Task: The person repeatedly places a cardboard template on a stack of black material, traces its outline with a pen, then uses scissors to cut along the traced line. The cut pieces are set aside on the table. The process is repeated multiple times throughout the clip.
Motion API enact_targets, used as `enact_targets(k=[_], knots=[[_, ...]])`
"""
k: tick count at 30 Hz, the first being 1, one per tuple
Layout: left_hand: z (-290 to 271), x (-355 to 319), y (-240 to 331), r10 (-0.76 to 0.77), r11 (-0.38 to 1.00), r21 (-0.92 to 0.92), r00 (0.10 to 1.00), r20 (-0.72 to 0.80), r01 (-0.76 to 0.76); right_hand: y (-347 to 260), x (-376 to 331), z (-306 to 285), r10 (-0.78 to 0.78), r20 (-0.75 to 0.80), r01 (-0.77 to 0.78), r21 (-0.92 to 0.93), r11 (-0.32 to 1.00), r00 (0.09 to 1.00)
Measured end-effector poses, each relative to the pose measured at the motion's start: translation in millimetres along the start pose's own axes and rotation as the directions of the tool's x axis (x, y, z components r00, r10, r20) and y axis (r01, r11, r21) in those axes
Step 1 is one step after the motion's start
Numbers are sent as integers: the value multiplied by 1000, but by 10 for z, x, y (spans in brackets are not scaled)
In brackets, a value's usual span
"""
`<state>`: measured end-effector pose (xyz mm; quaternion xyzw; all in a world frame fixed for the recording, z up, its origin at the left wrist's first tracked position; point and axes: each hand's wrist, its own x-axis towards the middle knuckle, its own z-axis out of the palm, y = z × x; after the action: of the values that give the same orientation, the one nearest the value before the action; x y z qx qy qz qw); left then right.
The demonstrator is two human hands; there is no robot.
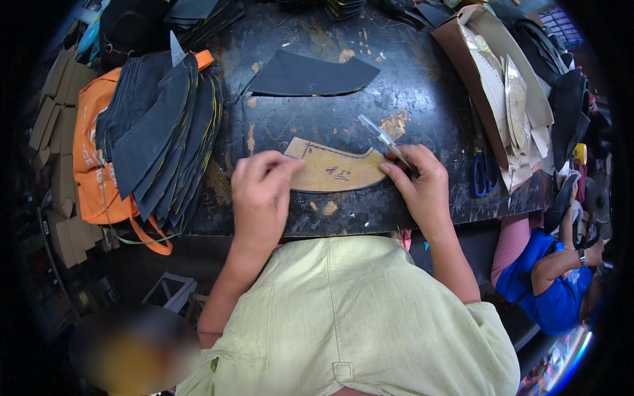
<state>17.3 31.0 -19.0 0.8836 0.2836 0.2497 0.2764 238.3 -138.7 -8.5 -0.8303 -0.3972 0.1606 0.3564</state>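
A curved tan cardboard template point(335, 173) with a dark line and handwriting on it lies on the table in front of me. A dark edge shows beneath it along its lower side. My left hand point(259, 181) is at the template's left end, its thumb and fingers pinched at the edge. My right hand point(424, 181) holds a clear pen point(376, 131), tip pointing up and to the left, while its thumb presses the template's right end. Just beyond lies a dark grey curved piece point(310, 74) of much the same shape.
A thick stack of dark curved pieces point(155, 125) rests on an orange bag point(92, 155) at the left. At the right are an open cardboard box point(479, 86) with paper scraps and blue-handled scissors point(484, 175). A person in blue point(551, 280) sits at the right.
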Motion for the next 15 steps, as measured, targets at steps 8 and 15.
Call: enact_targets(k=[8, 15], knots=[[150, -61, 439, 188, 970, 80, 914, 358, -231, 54, 65, -43, -42, -41, 45, 86, 995, 998], [137, -120, 525, 160, 965, 128, 904, 396, -227, -11, 166, -286, 138, 130, -189, 615, 766, 982]])
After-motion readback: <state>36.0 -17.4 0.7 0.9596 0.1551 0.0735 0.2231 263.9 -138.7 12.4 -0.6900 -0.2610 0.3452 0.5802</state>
